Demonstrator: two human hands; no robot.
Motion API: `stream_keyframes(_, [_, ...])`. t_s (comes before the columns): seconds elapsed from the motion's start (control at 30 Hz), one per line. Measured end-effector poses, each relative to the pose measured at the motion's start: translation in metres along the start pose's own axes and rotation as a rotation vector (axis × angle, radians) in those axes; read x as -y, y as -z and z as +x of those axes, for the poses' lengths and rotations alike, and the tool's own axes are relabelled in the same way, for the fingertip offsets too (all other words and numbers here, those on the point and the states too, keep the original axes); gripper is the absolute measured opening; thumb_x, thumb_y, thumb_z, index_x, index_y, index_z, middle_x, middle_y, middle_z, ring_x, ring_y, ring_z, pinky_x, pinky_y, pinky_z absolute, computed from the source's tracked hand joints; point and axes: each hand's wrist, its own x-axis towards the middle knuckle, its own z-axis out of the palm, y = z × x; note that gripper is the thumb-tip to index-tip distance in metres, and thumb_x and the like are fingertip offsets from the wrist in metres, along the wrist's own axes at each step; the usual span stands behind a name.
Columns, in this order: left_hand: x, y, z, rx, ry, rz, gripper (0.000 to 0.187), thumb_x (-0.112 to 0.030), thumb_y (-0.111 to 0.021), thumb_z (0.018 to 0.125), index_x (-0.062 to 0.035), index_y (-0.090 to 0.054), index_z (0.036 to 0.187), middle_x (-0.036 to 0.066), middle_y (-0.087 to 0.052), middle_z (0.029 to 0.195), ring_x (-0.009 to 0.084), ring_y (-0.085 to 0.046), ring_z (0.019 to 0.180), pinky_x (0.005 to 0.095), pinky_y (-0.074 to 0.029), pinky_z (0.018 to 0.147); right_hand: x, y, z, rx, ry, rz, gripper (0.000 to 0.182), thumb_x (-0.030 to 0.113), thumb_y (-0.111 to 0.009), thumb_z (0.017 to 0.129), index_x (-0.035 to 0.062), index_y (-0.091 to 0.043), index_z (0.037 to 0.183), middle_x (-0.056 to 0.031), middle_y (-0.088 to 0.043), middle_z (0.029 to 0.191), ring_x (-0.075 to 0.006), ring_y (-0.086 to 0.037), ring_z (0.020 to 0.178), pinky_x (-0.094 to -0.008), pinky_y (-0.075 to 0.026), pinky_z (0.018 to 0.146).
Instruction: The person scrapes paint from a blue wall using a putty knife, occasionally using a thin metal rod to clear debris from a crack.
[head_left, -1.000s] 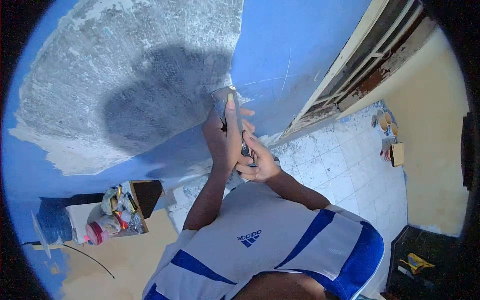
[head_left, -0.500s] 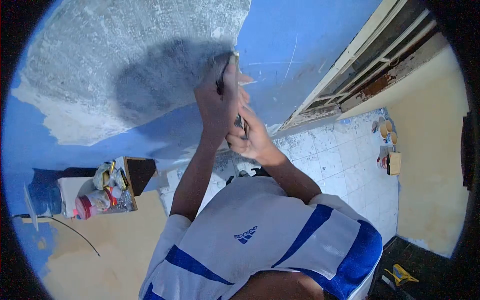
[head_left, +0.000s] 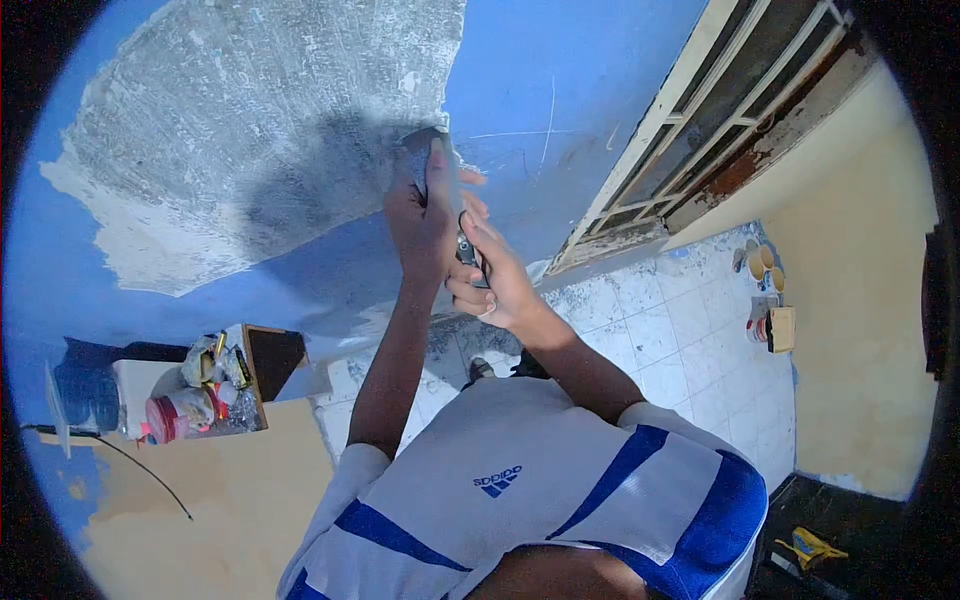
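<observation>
A scraper with a wide metal blade (head_left: pixel 418 150) is pressed against the wall, where bare grey plaster (head_left: pixel 290 90) meets blue paint (head_left: pixel 570 60). My left hand (head_left: pixel 423 225) is closed round the upper part of the tool, its thumb stretched along the blade. Lower down and to the right, my right hand (head_left: pixel 492 280) is wrapped round the dark handle (head_left: pixel 466 248). Some fingers of the left hand show past the tool, on the painted side. A ragged paint edge runs up from the blade, and the hands' shadow falls on the plaster.
A white-framed window (head_left: pixel 660 135) is on the right. At lower left, a shelf box (head_left: pixel 277 360) holds jars and packets beside a blue water bottle (head_left: pixel 85 395). Tan cups (head_left: pixel 762 262) stand on the dusty tiled floor (head_left: pixel 665 320). A yellow item (head_left: pixel 812 547) lies at lower right.
The blade and both hands have shifted slightly down along the paint edge. The view has turned a little, showing more of the window. Both hands keep their hold on the scraper.
</observation>
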Motion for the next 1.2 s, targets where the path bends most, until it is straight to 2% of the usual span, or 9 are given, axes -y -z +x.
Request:
stream_keyframes(0.17, [0.0, -0.005, 0.006, 0.009, 0.045, 0.005, 0.03, -0.022, -0.048, 0.1, 0.0022, -0.056, 0.085, 0.013, -0.069, 0.067, 0.0142, -0.062, 0.049, 0.0283, -0.048, 0.046, 0.005, 0.001, 0.004, 0.037, 0.011, 0.057, 0.018, 0.039, -0.04, 0.102, 0.0241, -0.048, 0.107, 0.0021, -0.037, 0.058, -0.0055, -0.027, 0.033, -0.0189, -0.017, 0.029])
stream_keyframes(0.37, [-0.009, 0.0, 0.013, 0.039, -0.105, 0.194, 0.029, -0.018, -0.048, 0.099, 0.0031, -0.058, 0.081, 0.013, -0.069, 0.067, 0.0145, -0.062, 0.048, 0.0293, -0.049, 0.046, 0.001, 0.007, 0.012, 0.093, 0.018, 0.042, 0.017, 0.037, -0.04, 0.102, 0.023, -0.048, 0.107, 0.0017, -0.038, 0.057, -0.006, -0.028, 0.032, -0.0199, -0.018, 0.028])
stream_keyframes(0.57, [-0.008, -0.002, 0.017, 0.039, -0.225, 0.13, 0.034, -0.021, -0.049, 0.098, 0.004, -0.06, 0.077, 0.012, -0.068, 0.066, 0.0136, -0.062, 0.048, 0.0283, -0.049, 0.046, 0.011, -0.003, 0.013, 0.005, 0.052, -0.036, 0.019, 0.037, -0.042, 0.101, 0.0207, -0.05, 0.107, 0.0019, -0.038, 0.057, -0.0063, -0.029, 0.032, -0.0204, -0.02, 0.028])
stream_keyframes(0.77, [-0.084, -0.003, 0.047, 0.046, -0.414, -0.077, 0.043, -0.029, -0.044, 0.1, 0.0042, -0.061, 0.079, 0.011, -0.067, 0.063, 0.0132, -0.061, 0.046, 0.0261, -0.047, 0.041, 0.045, -0.075, 0.022, 0.123, 0.218, -0.303, 0.025, 0.039, -0.042, 0.101, 0.0161, -0.05, 0.106, 0.0022, -0.037, 0.057, -0.0055, -0.028, 0.033, -0.0193, -0.02, 0.028])
stream_keyframes(0.83, [-0.095, -0.002, 0.036, 0.043, -0.411, -0.09, 0.043, -0.029, -0.044, 0.1, 0.0036, -0.062, 0.08, 0.011, -0.066, 0.062, 0.0134, -0.061, 0.046, 0.026, -0.048, 0.042, 0.043, -0.086, 0.016, 0.127, 0.205, -0.29, 0.027, 0.041, -0.043, 0.101, 0.0152, -0.05, 0.109, 0.0022, -0.036, 0.057, -0.0055, -0.028, 0.033, -0.0194, -0.021, 0.028])
stream_keyframes(0.9, [-0.088, 0.004, 0.018, 0.031, -0.358, 0.01, 0.043, -0.03, -0.044, 0.101, 0.0031, -0.061, 0.08, 0.011, -0.066, 0.065, 0.014, -0.063, 0.051, 0.0264, -0.05, 0.046, 0.033, -0.073, 0.004, 0.144, 0.156, -0.243, 0.023, 0.038, -0.042, 0.101, 0.0218, -0.048, 0.116, 0.002, -0.037, 0.057, -0.0063, -0.029, 0.033, -0.0196, -0.021, 0.029])
stream_keyframes(0.93, [-0.065, 0.007, 0.015, 0.091, -0.331, -0.033, 0.039, -0.031, -0.044, 0.101, 0.0029, -0.058, 0.088, 0.012, -0.067, 0.071, 0.015, -0.064, 0.054, 0.0277, -0.05, 0.047, 0.027, -0.062, 0.0, 0.15, 0.132, -0.219, 0.022, 0.037, -0.041, 0.101, 0.0251, -0.047, 0.119, 0.002, -0.037, 0.058, -0.0067, -0.029, 0.033, -0.0197, -0.021, 0.029])
stream_keyframes(1.07, [-0.009, 0.005, 0.003, 0.166, -0.074, -0.069, 0.033, -0.029, -0.044, 0.101, 0.0033, -0.053, 0.101, 0.013, -0.068, 0.075, 0.0173, -0.064, 0.055, 0.0301, -0.051, 0.048, 0.003, -0.016, -0.003, 0.007, 0.043, -0.004, 0.018, 0.039, -0.044, 0.101, 0.0253, -0.048, 0.112, 0.0028, -0.037, 0.058, -0.0052, -0.028, 0.034, -0.0197, -0.02, 0.029])
stream_keyframes(1.2, [-0.002, 0.001, 0.002, 0.119, 0.006, -0.047, 0.034, -0.029, -0.045, 0.101, 0.0041, -0.053, 0.097, 0.013, -0.068, 0.075, 0.0176, -0.064, 0.054, 0.0298, -0.05, 0.048, 0.004, -0.009, -0.002, -0.02, 0.008, 0.029, 0.014, 0.04, -0.045, 0.1, 0.0268, -0.049, 0.105, 0.0032, -0.038, 0.057, -0.0048, -0.027, 0.034, -0.0195, -0.018, 0.03])
